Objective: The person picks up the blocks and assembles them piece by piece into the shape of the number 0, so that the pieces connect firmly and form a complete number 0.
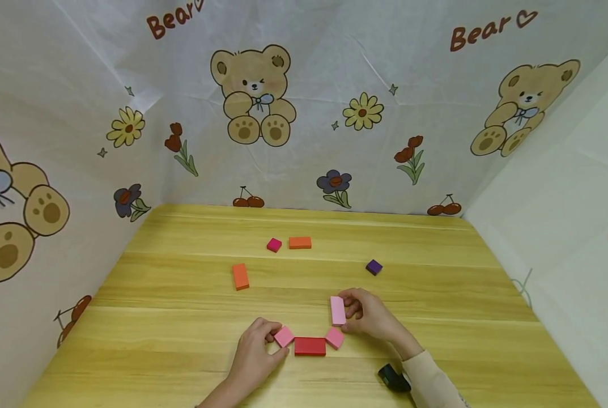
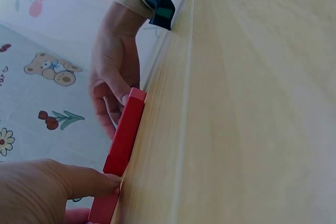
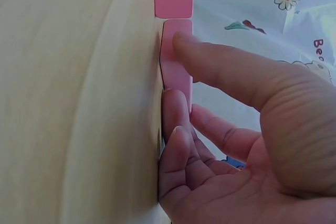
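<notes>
Tabletop (image 1: 156,328): pink blocks (image 1: 337,311); orange ones (image 1: 300,243) head-only

On the worktop (image 1: 156,317), the front block (image 1: 310,347) lies between the left block (image 1: 284,336), in the left hand (image 1: 254,352), and the right block (image 1: 335,338); just behind the latter lies the middle block (image 1: 337,311), the right hand (image 1: 371,317) at its right; farther back, the far-left block (image 1: 240,276) and far-right block (image 1: 374,267) flank the back block (image 1: 300,243) and its left neighbour (image 1: 274,245)

Light-pink block (image 1: 337,311) smooth, satiny; tabletop (image 1: 140,340) smooth, wood-grained; backdrop (image 1: 319,34) creased, cloth-like
</notes>
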Demonstrator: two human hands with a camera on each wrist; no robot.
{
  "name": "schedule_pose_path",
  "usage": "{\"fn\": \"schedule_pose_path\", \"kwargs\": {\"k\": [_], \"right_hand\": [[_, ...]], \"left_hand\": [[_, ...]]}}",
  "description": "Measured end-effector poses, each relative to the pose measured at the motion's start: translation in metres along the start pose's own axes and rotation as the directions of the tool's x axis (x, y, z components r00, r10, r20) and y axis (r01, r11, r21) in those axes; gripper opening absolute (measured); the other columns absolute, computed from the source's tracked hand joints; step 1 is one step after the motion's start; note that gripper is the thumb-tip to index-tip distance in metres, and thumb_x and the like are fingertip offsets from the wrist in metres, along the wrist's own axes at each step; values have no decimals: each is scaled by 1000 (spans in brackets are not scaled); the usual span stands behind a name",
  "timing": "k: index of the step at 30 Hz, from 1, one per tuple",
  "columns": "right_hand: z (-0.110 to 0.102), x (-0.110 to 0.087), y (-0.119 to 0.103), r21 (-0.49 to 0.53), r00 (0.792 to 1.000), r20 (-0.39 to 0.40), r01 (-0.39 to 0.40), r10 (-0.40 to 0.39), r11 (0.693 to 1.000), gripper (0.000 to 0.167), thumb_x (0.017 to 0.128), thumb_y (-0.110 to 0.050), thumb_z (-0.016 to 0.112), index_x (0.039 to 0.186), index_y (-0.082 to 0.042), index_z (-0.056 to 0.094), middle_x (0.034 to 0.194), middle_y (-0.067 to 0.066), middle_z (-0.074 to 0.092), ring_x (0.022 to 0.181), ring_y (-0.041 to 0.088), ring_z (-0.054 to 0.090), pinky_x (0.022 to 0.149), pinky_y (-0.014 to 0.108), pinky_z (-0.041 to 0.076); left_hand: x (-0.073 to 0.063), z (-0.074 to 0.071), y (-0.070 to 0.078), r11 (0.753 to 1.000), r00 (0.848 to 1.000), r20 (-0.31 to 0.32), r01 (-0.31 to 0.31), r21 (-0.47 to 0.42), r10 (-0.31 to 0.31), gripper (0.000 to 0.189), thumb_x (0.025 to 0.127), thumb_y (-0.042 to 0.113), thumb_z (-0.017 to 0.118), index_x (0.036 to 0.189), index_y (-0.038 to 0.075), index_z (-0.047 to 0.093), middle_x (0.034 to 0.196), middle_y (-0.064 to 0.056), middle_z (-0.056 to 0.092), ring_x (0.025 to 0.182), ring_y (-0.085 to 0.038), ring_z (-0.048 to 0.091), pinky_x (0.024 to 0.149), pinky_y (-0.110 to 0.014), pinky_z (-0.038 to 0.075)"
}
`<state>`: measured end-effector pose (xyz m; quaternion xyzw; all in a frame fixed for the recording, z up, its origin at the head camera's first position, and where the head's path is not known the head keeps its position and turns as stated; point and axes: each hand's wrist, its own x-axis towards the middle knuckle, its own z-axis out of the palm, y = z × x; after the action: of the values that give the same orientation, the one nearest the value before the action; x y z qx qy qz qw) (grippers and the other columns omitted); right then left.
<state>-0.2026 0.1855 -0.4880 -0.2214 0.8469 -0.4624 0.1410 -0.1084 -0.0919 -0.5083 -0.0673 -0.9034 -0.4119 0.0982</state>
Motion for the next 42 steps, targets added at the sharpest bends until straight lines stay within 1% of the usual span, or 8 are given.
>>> {"fn": "schedule_pose_path", "kwargs": {"k": [8,15,20,26,32,42], "right_hand": [[-2,-3,-3,65,1000,22,5,-6,998,59,78,-7,81,128,7,53,107,19,57,90,26,59,74,24,49],[-2,-4,-2,95,999,31,16,-19,995,57,80,-6,78,129,9,52,107,21,57,91,28,59,75,23,50],[-2,-5,-2,100,999,32,11,-14,995,57,81,-6,78,129,9,52,108,20,56,91,27,59,74,22,49],[-2,-5,0,84,999,35,21,-24,996,55,80,-6,78,128,8,53,106,20,56,90,25,59,74,22,50],[-1,-4,2,67,999,35,5,-7,998,54,80,-8,79,127,4,54,106,17,56,90,24,58,74,21,49],[-1,-4,4,90,999,38,1,-4,996,56,79,-8,80,127,4,54,107,19,55,90,24,57,74,21,49]], "left_hand": [[1,0,0,1000,1000,13,21,-1,-21,37,66,9,88,99,7,72,86,8,58,76,-2,50,69,-21,44],[0,0,0,1000,1000,15,14,1,-14,37,65,8,88,99,7,72,85,8,58,75,-2,50,68,-20,44],[0,0,0,1000,1000,7,4,3,-4,37,64,7,88,97,6,72,85,7,58,75,-2,50,67,-20,43],[0,0,1,1000,1000,16,23,8,-23,36,66,9,88,98,7,72,86,9,58,76,-1,50,69,-20,44],[-1,-1,2,1000,1000,9,9,10,-9,38,65,9,88,99,6,72,86,8,58,76,-2,50,68,-21,44],[-2,-3,4,1000,1000,22,21,4,-21,38,65,10,88,99,8,72,86,8,58,76,-4,51,68,-21,43]]}}
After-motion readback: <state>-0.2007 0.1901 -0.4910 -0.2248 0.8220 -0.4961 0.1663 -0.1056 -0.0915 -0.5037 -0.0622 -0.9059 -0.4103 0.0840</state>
